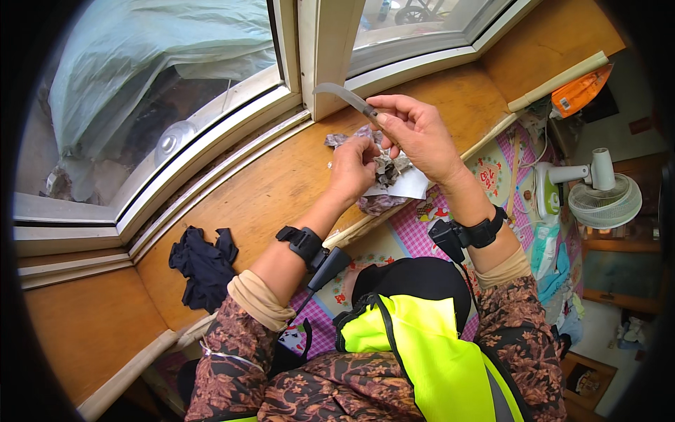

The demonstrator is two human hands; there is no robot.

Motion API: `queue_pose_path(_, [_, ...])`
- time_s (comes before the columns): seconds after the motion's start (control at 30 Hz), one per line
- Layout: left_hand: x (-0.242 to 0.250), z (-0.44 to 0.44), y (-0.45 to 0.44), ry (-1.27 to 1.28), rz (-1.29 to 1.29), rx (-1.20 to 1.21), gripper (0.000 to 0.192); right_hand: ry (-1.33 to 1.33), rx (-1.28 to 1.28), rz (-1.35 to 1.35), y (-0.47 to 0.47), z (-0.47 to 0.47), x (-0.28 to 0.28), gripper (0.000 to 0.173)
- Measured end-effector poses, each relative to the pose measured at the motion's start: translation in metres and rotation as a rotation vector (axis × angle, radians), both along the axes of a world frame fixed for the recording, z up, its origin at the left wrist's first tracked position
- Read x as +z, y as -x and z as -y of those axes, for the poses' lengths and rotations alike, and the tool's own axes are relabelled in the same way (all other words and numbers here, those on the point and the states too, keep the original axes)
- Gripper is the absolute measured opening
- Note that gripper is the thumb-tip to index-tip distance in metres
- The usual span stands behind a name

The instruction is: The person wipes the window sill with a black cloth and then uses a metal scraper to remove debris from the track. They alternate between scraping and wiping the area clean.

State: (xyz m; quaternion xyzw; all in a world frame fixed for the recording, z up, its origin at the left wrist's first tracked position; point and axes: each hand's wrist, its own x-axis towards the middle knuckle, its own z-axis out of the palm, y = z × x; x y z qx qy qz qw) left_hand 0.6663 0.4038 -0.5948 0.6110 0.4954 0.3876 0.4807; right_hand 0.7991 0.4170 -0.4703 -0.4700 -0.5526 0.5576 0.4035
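Note:
My right hand (422, 138) grips a small knife with a curved metal blade (341, 94); the blade points up and to the left, over the wooden window sill. Fingers of my left hand (352, 164) are curled at a small heap of grey and whitish scraps (389, 172); whether they pinch a piece is hidden. Under the heap lies a sheet of white paper (410, 185). Crumpled purple-grey patterned cloth (381, 204) shows beneath the paper and behind my hands.
The wooden sill (263, 195) runs along a sliding window frame (211, 153). Dark crumpled fabric (204, 268) lies on its left part. Below is a patterned cover (406, 229). To the right are a white and green electric fan (604, 200) and an orange packet (581, 90).

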Motion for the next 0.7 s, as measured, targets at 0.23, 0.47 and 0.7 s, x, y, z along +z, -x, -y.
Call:
queue_pose_path(0.23, [-0.004,-0.001,-0.008,-0.004,0.069,-0.019,0.019,-0.019,0.050,0.017,0.010,-0.003,-0.005,0.029])
queue_pose_path(0.47, [0.013,0.010,0.001,0.007,0.137,0.158,0.009,-0.022,0.215,0.030,0.045,0.005,0.012,0.028])
queue_pose_path(0.7, [0.042,0.016,0.021,-0.076,0.681,0.343,0.022,-0.067,0.360,0.084,0.098,0.002,0.028,0.028])
